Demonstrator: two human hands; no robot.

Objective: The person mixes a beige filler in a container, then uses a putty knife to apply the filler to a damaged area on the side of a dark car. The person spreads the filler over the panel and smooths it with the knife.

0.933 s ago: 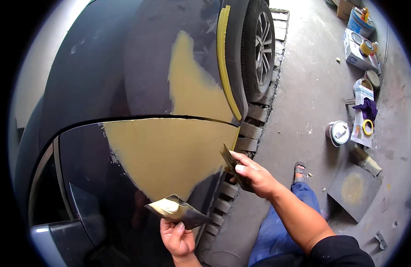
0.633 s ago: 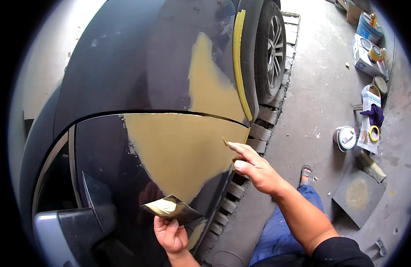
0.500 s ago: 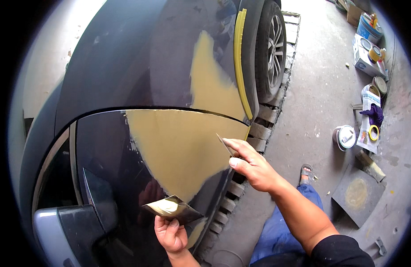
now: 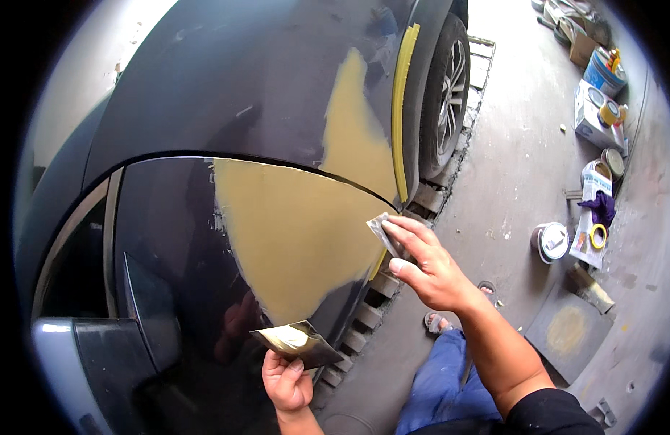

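Note:
A dark car's door carries a broad smooth patch of tan body filler [image 4: 299, 225], and a smaller filler patch [image 4: 357, 130] covers part of the fender beyond it. My right hand [image 4: 433, 268] pinches a thin metal spreader [image 4: 378, 230] between thumb and fingers, at the door's right edge near the fender seam. Whether the spreader's edge touches the panel I cannot tell. Lower down, my left hand [image 4: 287, 384] grips a dark flat plate [image 4: 317, 349] by its near edge. A pale yellow dollop of filler [image 4: 286, 336] lies on that plate, which is held over the door's lower part.
Yellow masking tape [image 4: 404, 109] lines the wheel arch beside the wheel [image 4: 447, 101]. The side mirror [image 4: 81, 370] juts out at lower left. On the floor at right are a lidded tin [image 4: 552, 242], a tape roll [image 4: 598, 235], a purple cloth [image 4: 603, 206], a box [image 4: 600, 123] and a stained board [image 4: 571, 326].
My right hand has moved out to the door's right edge, and the spreader has turned to show its flat face. The left hand still holds the plate. The view has shifted slightly.

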